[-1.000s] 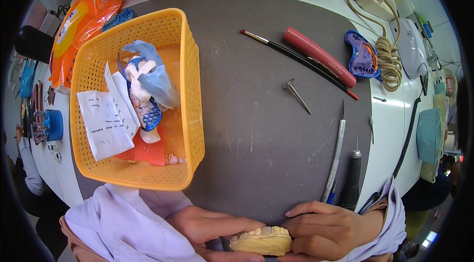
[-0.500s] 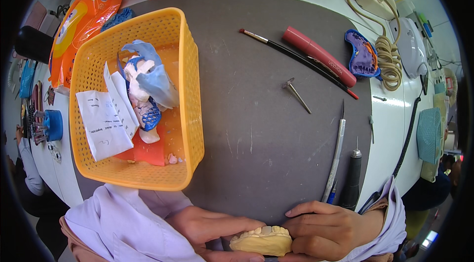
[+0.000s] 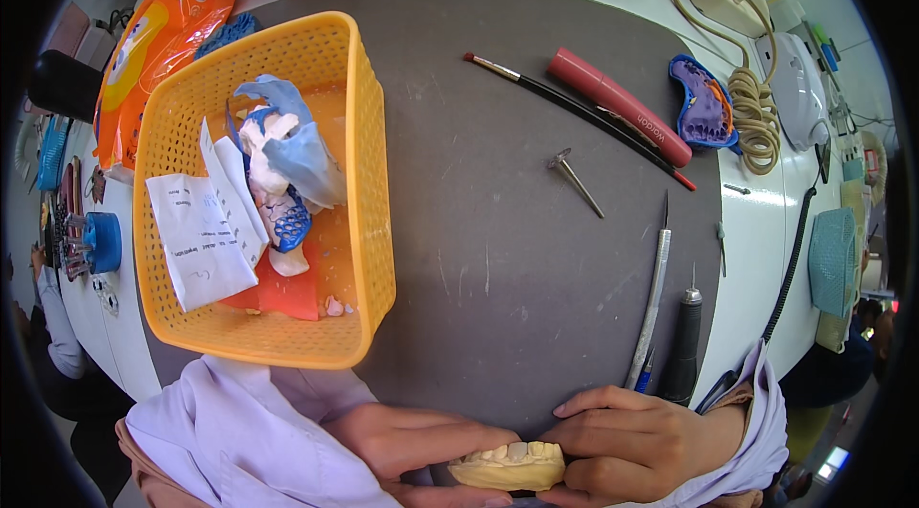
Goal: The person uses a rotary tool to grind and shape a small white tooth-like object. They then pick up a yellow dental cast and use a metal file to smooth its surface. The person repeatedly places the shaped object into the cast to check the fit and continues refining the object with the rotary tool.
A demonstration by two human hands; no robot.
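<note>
A yellow plaster dental model [image 3: 509, 470] with a row of teeth is held low at the bottom edge, close to my body. One tooth near its middle looks greyer than the others. My left hand [image 3: 412, 443] grips it from the left, index finger stretched along the teeth and thumb below. On the other side my right hand [image 3: 622, 441] closes its fingers against the model's right end. Right of that hand's knuckles lie a black rotary handpiece [image 3: 683, 345] with a thin bur and a silver pointed carving tool [image 3: 654, 302].
A yellow basket [image 3: 371, 182] with impression trays, paper slips and plaster bits fills the left. On the grey mat [image 3: 459, 221] rest a slim brush [image 3: 574, 115], a pink tube [image 3: 617, 106] and a mounted disc [image 3: 579, 184]. Beyond sits a purple-filled impression tray [image 3: 704, 106].
The model has tilted slightly in my hands, and my right fingers have shifted a little left over its end. Everything on the mat stays where it was.
</note>
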